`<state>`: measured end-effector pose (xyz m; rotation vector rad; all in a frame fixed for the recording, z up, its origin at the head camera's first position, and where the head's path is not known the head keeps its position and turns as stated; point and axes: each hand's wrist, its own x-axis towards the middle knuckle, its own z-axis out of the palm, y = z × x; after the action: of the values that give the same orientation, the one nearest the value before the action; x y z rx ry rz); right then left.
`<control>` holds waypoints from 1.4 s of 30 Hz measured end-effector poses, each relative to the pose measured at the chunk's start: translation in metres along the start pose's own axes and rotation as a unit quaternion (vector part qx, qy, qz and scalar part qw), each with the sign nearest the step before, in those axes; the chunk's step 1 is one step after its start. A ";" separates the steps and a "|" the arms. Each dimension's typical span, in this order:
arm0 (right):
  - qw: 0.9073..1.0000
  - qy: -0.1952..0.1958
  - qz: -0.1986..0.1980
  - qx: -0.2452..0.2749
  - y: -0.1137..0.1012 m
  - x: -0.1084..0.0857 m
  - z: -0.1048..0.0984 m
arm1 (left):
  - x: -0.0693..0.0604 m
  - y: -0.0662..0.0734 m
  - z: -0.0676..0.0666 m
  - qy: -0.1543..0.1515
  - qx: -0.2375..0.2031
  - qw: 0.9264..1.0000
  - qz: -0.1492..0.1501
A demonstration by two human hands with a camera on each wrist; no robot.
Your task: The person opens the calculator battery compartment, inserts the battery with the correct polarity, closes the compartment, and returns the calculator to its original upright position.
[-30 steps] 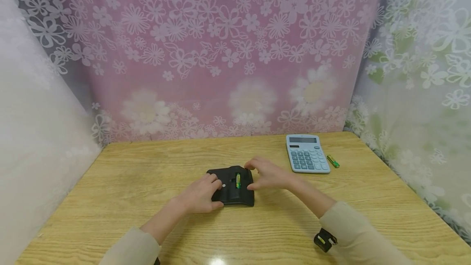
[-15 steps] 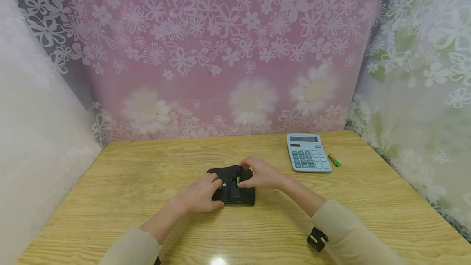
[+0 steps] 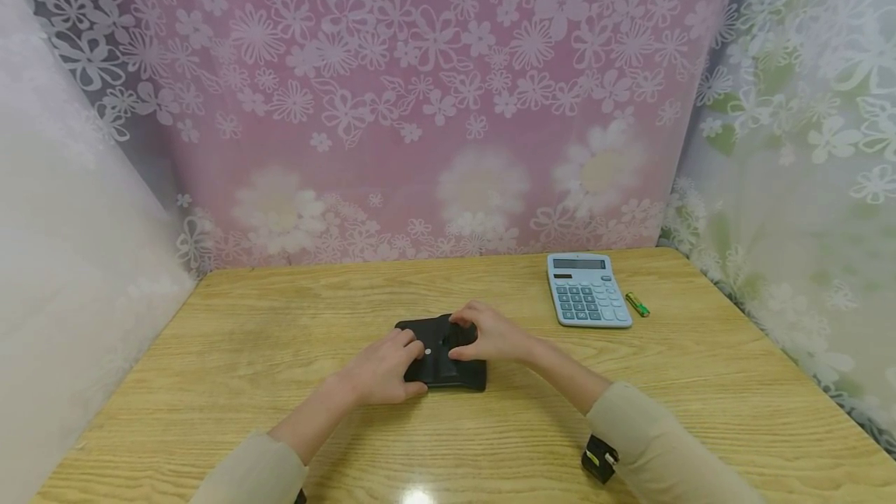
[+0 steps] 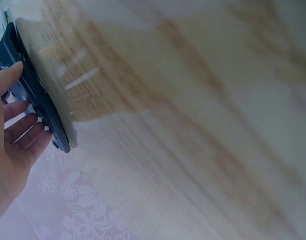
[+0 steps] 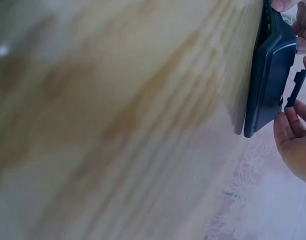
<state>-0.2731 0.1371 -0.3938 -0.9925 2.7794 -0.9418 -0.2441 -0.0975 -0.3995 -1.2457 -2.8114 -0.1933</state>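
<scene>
A black calculator [image 3: 435,374] lies face down on the wooden table, its back with a small round pale spot turned up. My left hand [image 3: 383,368] grips its left part, thumb at the near edge and fingers over the back; the left wrist view also shows this hand [image 4: 15,145] against the calculator [image 4: 40,95]. Between thumb and fingers, my right hand [image 3: 493,333] pinches a small black battery cover [image 5: 296,88] over the raised part of the back. In the right wrist view the cover stands tilted, just off the calculator [image 5: 271,75]. The battery compartment is hidden from above.
At the back right lies a light blue calculator [image 3: 589,292], with a green and yellow battery [image 3: 637,304] to its right. Floral curtains [image 3: 434,99] close in the table [image 3: 280,309] at the back and sides.
My right hand has moved left over the compartment with the battery cover. The green battery seen inside earlier is now covered from view. My left hand has stayed in place.
</scene>
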 end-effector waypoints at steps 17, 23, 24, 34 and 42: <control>0.999 -0.016 0.022 -0.017 -0.003 -0.001 -0.005 | 0.000 -0.001 0.001 0.003 -0.004 1.000 -0.002; 0.999 -0.013 0.029 -0.026 -0.006 -0.001 -0.006 | 0.000 -0.002 0.002 0.002 -0.007 1.000 -0.001; 0.999 -0.012 0.033 -0.028 -0.006 0.000 -0.005 | 0.000 -0.001 0.002 0.002 -0.007 1.000 0.000; 0.998 -0.004 0.037 -0.046 -0.004 0.003 -0.003 | 0.000 -0.001 0.003 -0.007 -0.006 1.000 -0.004; 0.998 0.011 0.056 -0.035 -0.005 0.005 -0.003 | 0.001 -0.001 0.003 -0.003 -0.007 1.000 -0.002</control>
<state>-0.2752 0.1328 -0.3877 -0.8277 2.8710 -0.8507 -0.2457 -0.0974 -0.4027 -1.2453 -2.8231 -0.2095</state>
